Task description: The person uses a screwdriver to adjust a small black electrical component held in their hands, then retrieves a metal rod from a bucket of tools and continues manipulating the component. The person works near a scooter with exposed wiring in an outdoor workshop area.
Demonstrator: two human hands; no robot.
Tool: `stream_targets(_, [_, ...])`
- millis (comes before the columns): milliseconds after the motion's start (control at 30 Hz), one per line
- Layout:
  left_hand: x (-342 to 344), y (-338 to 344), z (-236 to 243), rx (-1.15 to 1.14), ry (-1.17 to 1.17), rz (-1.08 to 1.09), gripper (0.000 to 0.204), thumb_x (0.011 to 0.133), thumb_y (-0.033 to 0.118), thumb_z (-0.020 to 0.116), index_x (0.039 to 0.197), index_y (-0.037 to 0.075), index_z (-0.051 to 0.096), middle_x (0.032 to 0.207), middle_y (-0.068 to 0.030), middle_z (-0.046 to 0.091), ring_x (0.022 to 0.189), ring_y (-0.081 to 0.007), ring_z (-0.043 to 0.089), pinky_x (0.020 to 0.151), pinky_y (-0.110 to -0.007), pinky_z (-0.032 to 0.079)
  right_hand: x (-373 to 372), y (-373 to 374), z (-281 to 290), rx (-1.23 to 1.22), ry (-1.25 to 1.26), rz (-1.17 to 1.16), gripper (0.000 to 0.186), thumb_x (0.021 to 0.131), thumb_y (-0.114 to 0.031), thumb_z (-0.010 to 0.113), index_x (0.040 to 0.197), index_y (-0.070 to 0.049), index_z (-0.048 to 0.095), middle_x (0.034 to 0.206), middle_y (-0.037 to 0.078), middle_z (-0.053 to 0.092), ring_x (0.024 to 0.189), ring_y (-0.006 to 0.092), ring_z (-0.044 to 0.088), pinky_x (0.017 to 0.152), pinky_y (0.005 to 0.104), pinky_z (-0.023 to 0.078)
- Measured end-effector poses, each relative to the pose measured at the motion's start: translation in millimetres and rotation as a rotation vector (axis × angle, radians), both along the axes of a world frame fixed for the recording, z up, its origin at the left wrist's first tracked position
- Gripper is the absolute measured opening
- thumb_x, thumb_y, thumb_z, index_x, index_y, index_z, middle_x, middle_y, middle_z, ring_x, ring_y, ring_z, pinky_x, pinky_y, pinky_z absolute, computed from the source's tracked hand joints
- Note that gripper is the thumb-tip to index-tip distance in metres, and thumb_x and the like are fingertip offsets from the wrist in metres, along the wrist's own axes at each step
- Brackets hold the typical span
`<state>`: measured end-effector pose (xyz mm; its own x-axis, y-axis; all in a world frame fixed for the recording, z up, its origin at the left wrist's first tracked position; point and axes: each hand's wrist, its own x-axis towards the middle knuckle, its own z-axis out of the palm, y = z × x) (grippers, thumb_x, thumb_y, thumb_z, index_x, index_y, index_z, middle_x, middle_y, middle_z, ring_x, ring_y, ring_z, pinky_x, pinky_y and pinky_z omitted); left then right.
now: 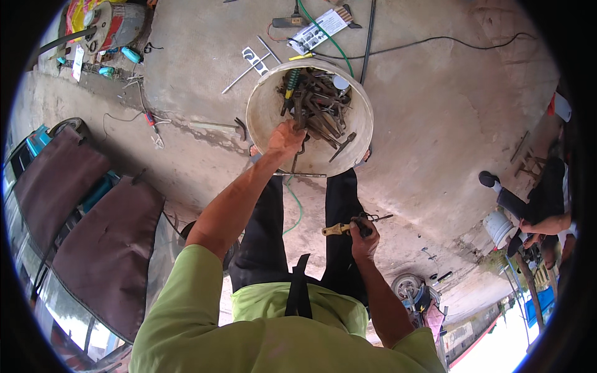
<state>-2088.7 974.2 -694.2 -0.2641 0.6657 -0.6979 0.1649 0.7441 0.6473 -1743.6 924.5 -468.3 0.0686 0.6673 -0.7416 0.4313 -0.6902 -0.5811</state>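
Rough concrete floor [435, 112], cracked and stained on the side of the bucket nearest you. White bucket [259, 105] is on the floor, just ahead of your legs.

Rusty tools [323, 118] are heaped inside the bucket, mostly toward its far side and middle. A green and yellow coiled piece [291, 81] sits upper left in it; a short T-shaped tool [342, 147] lies apart at its lower right.

Your left grip [287, 138] is inside the bucket, over its near left wall. Fingers are curled down at the edge of the heap, touching it. Fingertips hidden; can't tell if they're closed on a piece.

Your right grip [367, 241] is outside the bucket, between it and you, to its right. It's clenched around a tan and black tool [337, 229]: tan end out to the left, thin dark rod out to the right. Exact kind unclear.

Past the bucket's far rim: T-shaped rod [241, 78] to the left, printed sheet [320, 30] straight ahead, green hose [333, 42] running up to the rim. Left of the bucket, a hooked dark tool [240, 128]. Well right of it, a co-worker [547, 199] beside a white pail [499, 229].
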Motion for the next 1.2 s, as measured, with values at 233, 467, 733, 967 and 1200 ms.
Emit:
stream_targets(233, [25.7, 74.3, 20.1, -0.237, 0.354, -0.101, 0.048, 0.091, 0.035, 0.072, 0.128, 0.005, 0.064, 0.135, -0.0210, 0.059, 0.130, -0.0426, 0.055, 0.108, -0.051, 0.050, 8.0, -5.1, -10.3, 0.123, -0.065, 0.199, 0.031, 0.084, -0.009, 0.083, 0.111, 0.003, 0.072, 0.104, 0.016, 0.077, 0.095, 0.0256, 0.075, 0.087, 0.0365, 0.058])
stream_targets(467, [35.9, 76.1, -13.3, -0.129, 0.609, -0.117, 0.041, 0.087, 0.031, 0.075, 0.118, 0.005, 0.069, 0.123, -0.0167, 0.061, 0.123, -0.0388, 0.056, 0.102, -0.053, 0.048, 15.4, 0.4, -9.9, 0.029, -0.066, 0.180, 0.032, 0.083, -0.008, 0.083, 0.111, 0.002, 0.072, 0.105, 0.015, 0.077, 0.096, 0.0251, 0.075, 0.089, 0.0370, 0.058])
stream_targets(733, [41.9, 98.7, -51.1, 0.089, 0.578, -0.532, 0.032, 0.088, 0.029, 0.070, 0.113, 0.009, 0.075, 0.122, -0.0139, 0.066, 0.121, -0.0362, 0.059, 0.103, -0.051, 0.046, 12.7, 3.2, -10.3, 0.028, -0.055, 0.220, 0.032, 0.082, -0.008, 0.083, 0.110, 0.003, 0.073, 0.105, 0.016, 0.077, 0.097, 0.0260, 0.075, 0.089, 0.0376, 0.058])
stream_targets(967, [61.5, 112.5, -96.6, 0.100, 0.686, -0.462, 0.040, 0.088, 0.026, 0.065, 0.124, 0.010, 0.068, 0.131, -0.0134, 0.062, 0.127, -0.0348, 0.055, 0.104, -0.054, 0.044, 17.1, 6.9, -11.9, 0.015, -0.012, 0.236, 0.033, 0.083, -0.007, 0.080, 0.113, 0.004, 0.071, 0.108, 0.015, 0.076, 0.098, 0.0227, 0.072, 0.090, 0.0368, 0.057])
stream_targets(1200, [62.7, 132.0, -84.8, -0.058, 0.640, -0.664, 0.034, 0.092, 0.022, 0.057, 0.121, 0.010, 0.069, 0.130, -0.0149, 0.061, 0.123, -0.0358, 0.055, 0.103, -0.055, 0.044, 18.1, 10.7, -12.4, 0.011, -0.018, 0.224, 0.034, 0.080, -0.009, 0.082, 0.111, 0.002, 0.074, 0.106, 0.016, 0.077, 0.099, 0.0264, 0.075, 0.090, 0.0375, 0.058])
